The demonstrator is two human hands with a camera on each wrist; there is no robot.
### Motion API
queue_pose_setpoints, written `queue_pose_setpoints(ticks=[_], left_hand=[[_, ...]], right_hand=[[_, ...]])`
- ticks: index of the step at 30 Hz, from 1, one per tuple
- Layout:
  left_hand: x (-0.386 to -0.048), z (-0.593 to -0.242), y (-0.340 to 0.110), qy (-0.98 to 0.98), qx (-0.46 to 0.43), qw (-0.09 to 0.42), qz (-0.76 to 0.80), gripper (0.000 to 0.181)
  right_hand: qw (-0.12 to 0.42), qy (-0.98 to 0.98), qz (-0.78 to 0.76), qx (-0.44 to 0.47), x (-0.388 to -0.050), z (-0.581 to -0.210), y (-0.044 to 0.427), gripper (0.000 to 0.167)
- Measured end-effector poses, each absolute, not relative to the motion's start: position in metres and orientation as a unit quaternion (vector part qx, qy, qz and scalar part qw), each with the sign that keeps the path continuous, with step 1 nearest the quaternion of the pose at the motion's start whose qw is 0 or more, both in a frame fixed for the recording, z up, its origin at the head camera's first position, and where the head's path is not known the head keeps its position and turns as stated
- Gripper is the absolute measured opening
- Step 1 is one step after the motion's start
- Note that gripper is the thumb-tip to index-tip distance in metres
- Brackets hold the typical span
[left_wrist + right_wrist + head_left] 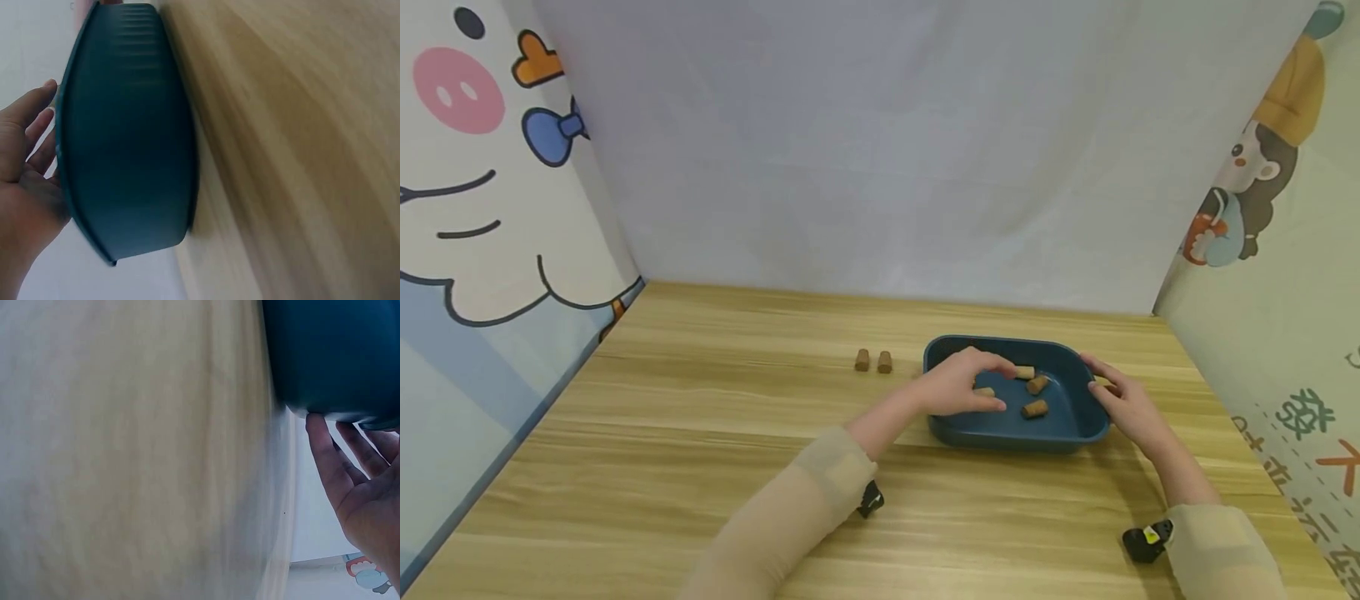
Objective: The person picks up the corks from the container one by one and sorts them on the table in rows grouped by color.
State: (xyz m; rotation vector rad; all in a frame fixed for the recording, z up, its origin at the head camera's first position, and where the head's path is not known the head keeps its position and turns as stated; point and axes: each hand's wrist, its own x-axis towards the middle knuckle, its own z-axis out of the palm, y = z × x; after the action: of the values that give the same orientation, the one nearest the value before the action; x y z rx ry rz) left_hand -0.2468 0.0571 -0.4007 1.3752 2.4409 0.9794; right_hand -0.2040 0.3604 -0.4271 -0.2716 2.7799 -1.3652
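My left hand (958, 383) hovers over the left half of a dark teal tray (1060, 437), thumb and forefinger apart, with nothing visible between them. Several corks lie inside the tray, among them a brown cork (1034, 409), another brown cork (1037, 384) and a paler cork (1024, 372). One more pale cork (984, 392) shows in the gap beneath my left fingers. At the tray's right end, my right hand (1131, 408) rests its fairly straight fingers against the rim and outer wall. From the right wrist view, these fingertips (316, 425) touch the end wall.
Two brown corks, a left one (862, 360) and a right one (884, 362), stand side by side on the wooden table (700, 417), left of the tray. A pale cloth (880, 150) hangs behind the table, with printed panels at both sides.
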Motion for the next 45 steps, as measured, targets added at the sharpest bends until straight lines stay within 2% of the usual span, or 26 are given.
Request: queue_pose_setpoints(ticks=[12, 20, 31, 38, 45], left_hand=[[-0.262, -0.421, 0.094, 0.815, 0.488, 0.121, 0.287, 0.05], [-0.266, -0.426, 0.11, 0.824, 0.503, 0.123, 0.231, 0.05], [-0.266, -0.426, 0.123, 0.858, 0.479, 0.128, 0.131, 0.052], [-0.268, -0.432, 0.128, 0.853, 0.475, 0.15, 0.156, 0.048], [-0.268, -0.435, 0.128, 0.851, 0.481, 0.138, 0.161, 0.037]], right_hand=[[0.006, 0.908, -0.409, -0.086, -0.204, -0.425, 0.36, 0.05], [-0.001, 0.907, -0.411, -0.092, -0.204, -0.425, 0.358, 0.049], [0.01, 0.911, -0.403, -0.084, -0.202, -0.423, 0.358, 0.05], [0.01, 0.912, -0.402, -0.085, -0.203, -0.422, 0.357, 0.049], [0.005, 0.908, -0.41, -0.088, -0.203, -0.422, 0.357, 0.049]])
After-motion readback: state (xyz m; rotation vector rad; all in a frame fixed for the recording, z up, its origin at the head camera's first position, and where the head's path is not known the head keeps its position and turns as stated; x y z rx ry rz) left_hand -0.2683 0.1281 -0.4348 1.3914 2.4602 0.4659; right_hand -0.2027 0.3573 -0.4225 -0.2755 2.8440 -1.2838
